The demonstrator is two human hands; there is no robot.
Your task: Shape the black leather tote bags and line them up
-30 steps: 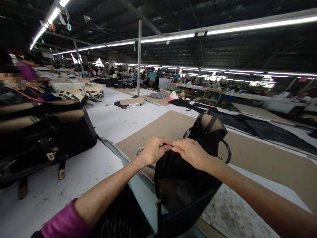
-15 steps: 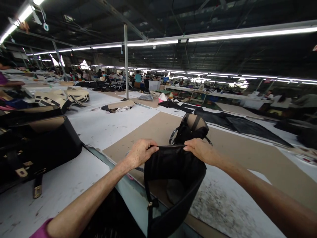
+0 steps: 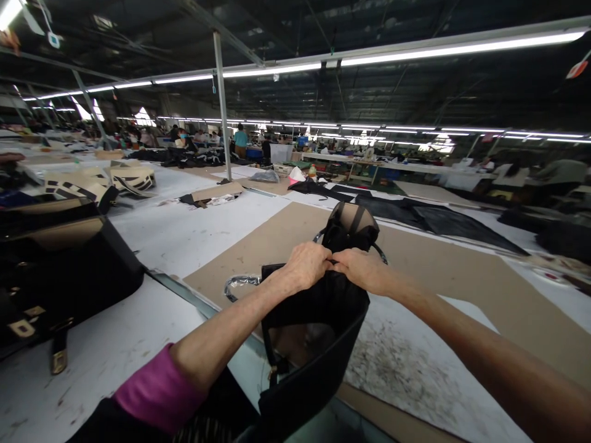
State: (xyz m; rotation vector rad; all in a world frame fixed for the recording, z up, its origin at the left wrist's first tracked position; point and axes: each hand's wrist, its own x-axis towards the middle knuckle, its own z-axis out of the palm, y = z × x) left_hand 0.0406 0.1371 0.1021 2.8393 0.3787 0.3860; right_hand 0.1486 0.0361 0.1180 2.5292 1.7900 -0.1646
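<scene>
A black handbag (image 3: 318, 363) stands with its wide mouth facing me at the table's near edge. My left hand (image 3: 310, 263) and my right hand (image 3: 357, 268) meet at its far rim, both closed on the black edge with the fingertips pinched together. The left fingers are partly hidden behind the hand. A handle wrapped in clear plastic (image 3: 241, 284) sticks out at the bag's left. Just beyond my hands sits another black bag with a tan panel (image 3: 353, 220).
Several black handbags with gold fittings (image 3: 69, 271) stand at left. Brown board (image 3: 443, 277) lies over white sheeting (image 3: 203, 231). Black material pieces (image 3: 443, 224) lie at the back right, cream strips (image 3: 132, 178) at the back left. A metal post (image 3: 222, 111) rises behind; people work farther off.
My hands were apart on the far rim; now they are together near its right part. The left hand slid right along the edge, and the plastic-wrapped handle shows more.
</scene>
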